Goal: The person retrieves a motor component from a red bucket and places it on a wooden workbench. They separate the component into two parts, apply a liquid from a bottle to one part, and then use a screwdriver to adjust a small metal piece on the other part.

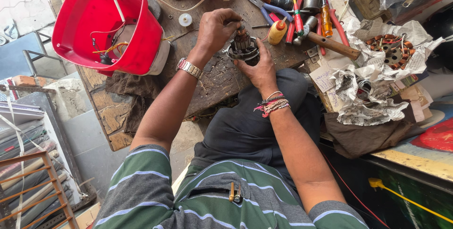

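A small electric motor (pixel 244 48) with copper windings and a dark round metal housing rests on the worn wooden bench (pixel 214 80). My left hand (pixel 214 28), a metal watch on its wrist, pinches the top of the motor's armature from above. My right hand (pixel 257 68), with thread bracelets on its wrist, holds the housing from below and at its side.
A red plastic appliance shell (pixel 101 24) with loose wires lies at the left. Screwdrivers, pliers (pixel 269 5), a hammer (pixel 330 42) and a small yellow bottle (pixel 277 32) lie behind the motor. Crumpled newspaper holds a copper-wound stator (pixel 391 49) at the right.
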